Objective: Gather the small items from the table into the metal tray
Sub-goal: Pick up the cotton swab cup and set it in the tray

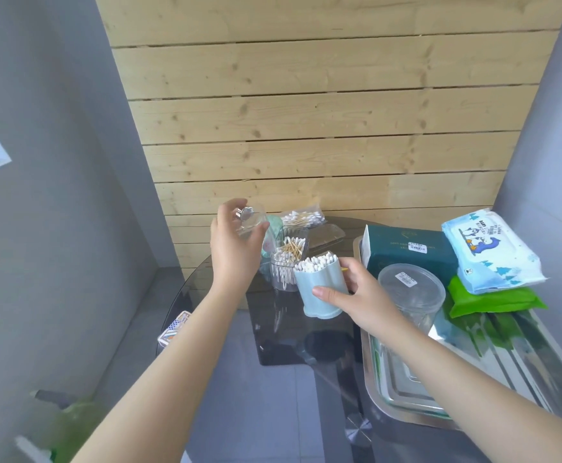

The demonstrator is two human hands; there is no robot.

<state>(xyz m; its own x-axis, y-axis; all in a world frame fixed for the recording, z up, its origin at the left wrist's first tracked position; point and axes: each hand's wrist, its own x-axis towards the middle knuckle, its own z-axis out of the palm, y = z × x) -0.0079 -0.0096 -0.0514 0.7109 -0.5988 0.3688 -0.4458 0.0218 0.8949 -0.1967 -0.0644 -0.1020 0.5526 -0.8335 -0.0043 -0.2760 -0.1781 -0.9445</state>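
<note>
My right hand (356, 295) grips a pale blue holder full of white cotton swabs (319, 285), upright just above the glass table, left of the metal tray (406, 409). My left hand (236, 242) holds a small clear lid with a silver knob (249, 218) above the table's far left. A clear box of wooden-stick swabs (289, 259) stands between my hands. In the tray sit a clear round tub (413, 292), a dark green tissue box (409, 248), a blue wet-wipes pack (489, 252) and a green pack (493, 299).
A bag of swabs (303, 217) and a clear flat lid (326, 233) lie at the table's back by the wooden slat wall. A small patterned box (174, 327) sits at the table's left edge. Grey walls close both sides.
</note>
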